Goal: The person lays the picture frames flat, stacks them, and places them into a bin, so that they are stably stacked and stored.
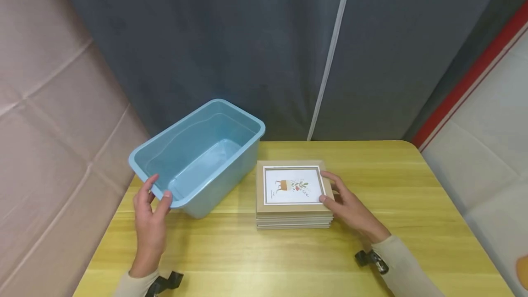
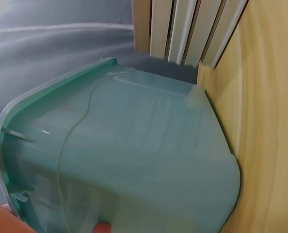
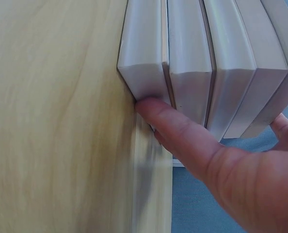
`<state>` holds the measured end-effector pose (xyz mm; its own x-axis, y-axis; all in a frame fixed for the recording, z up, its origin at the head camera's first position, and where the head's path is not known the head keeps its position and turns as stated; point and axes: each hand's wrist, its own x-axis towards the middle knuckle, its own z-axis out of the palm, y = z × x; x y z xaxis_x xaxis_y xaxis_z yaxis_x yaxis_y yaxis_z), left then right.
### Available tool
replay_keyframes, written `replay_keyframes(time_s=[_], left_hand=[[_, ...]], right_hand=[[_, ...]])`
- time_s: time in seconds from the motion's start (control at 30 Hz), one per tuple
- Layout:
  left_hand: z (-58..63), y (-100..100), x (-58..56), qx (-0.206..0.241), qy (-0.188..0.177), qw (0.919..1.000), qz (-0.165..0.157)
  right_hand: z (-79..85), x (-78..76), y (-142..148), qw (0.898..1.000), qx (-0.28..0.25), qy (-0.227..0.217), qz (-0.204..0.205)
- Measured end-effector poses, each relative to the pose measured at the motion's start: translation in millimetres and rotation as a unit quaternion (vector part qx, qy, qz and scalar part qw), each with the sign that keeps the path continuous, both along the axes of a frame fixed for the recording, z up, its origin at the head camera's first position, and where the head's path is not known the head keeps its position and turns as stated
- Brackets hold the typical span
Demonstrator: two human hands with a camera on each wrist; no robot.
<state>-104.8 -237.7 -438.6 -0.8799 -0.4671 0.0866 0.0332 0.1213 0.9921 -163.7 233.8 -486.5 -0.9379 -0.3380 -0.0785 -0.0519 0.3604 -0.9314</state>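
Observation:
My left hand [image 1: 151,223] grips the near left corner of a light blue plastic basin [image 1: 222,191], with fingers over its rim. In the left wrist view the basin's smooth outer wall [image 2: 134,145] fills the middle, and a fingertip [image 2: 101,228] shows against it. To the right lies a neat stack of picture frames [image 1: 293,221]. The top picture frame [image 1: 290,187] has a tan border and a vase-like drawing with flowers. Thumb and fingers spread, my right hand [image 1: 350,207] touches the stack's right side. One finger [image 3: 178,128] reaches the lowest frame's edge in the right wrist view.
Everything stands on a yellow wood-grain table [image 1: 383,187]. A dark grey curtain [image 1: 206,35] hangs behind it. Pale cloth walls [image 1: 53,150] rise at both sides, with a red strip [image 1: 466,81] on the right.

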Motion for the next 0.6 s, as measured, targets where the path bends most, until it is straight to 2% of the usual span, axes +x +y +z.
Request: replay_keyframes(time_s=[0.23, 0.6], left_hand=[[-3.9, 15, 4.8, -0.068, -0.005, 0.9977, -0.007], [-6.3, 31, 9.9, -0.125, -0.001, 0.9920, -0.012]], right_hand=[[0.9, 1.4, 0, 1.000, 0.000, 0.004, 0.000], [-2.1, 0.1, 0, 1.000, -0.006, 0.023, 0.003]])
